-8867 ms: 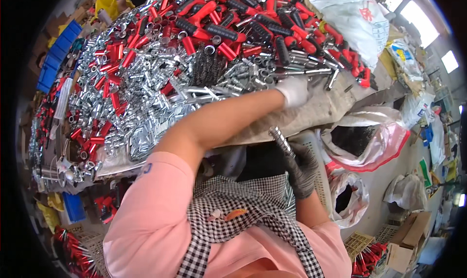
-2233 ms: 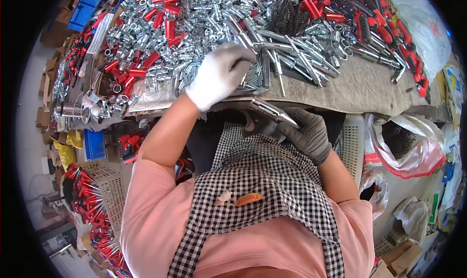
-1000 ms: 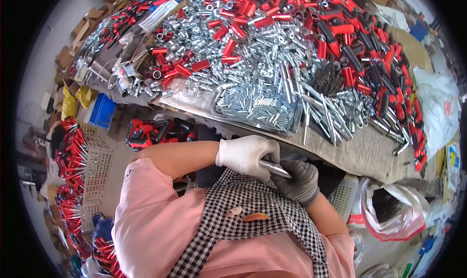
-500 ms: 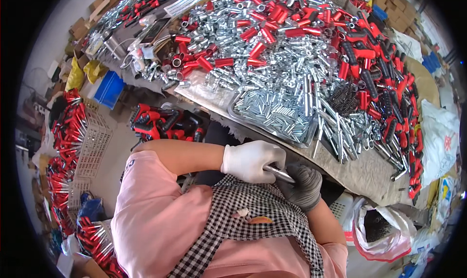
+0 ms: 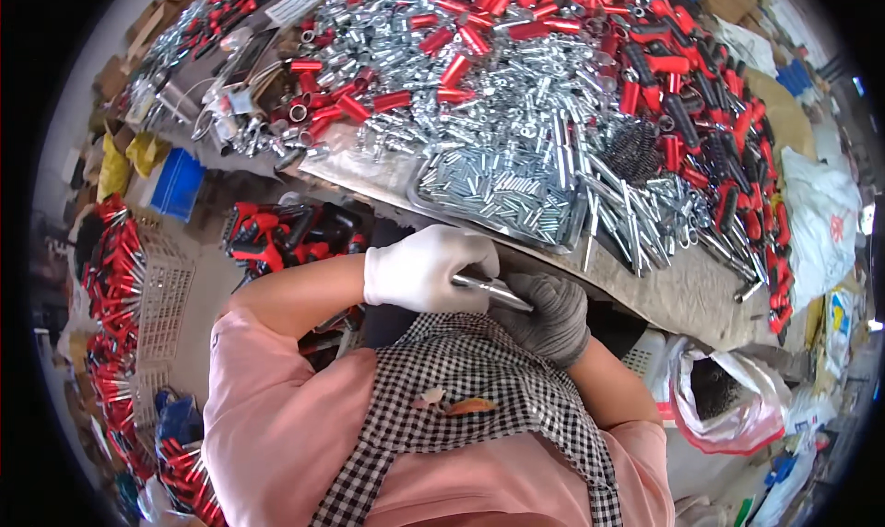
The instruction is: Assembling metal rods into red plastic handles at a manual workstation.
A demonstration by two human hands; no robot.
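Observation:
My left hand (image 5: 431,271), in a white glove, is closed round a shiny metal rod (image 5: 491,292) in front of the checked apron. The rod slants down to the right, toward my right hand (image 5: 556,322) in a grey knitted glove. That hand's fingers are curled against the rod's right end and partly hide it. Just beyond both hands, at the table's near edge, stands a clear tray (image 5: 502,200) full of small metal pins. Right of this tray lie long metal rods (image 5: 636,221) in a loose heap.
Metal sockets and red sleeves (image 5: 461,71) are piled over the table. Red-and-black handles (image 5: 687,112) line its right side. Crates of red-handled tools (image 5: 161,287) stand at left, near a blue bin (image 5: 177,184). An open white sack (image 5: 728,393) sits at lower right.
The view has shifted, so the table sits higher and further left. Both hands appear further left, still on the rod, with my left hand slightly further from my right.

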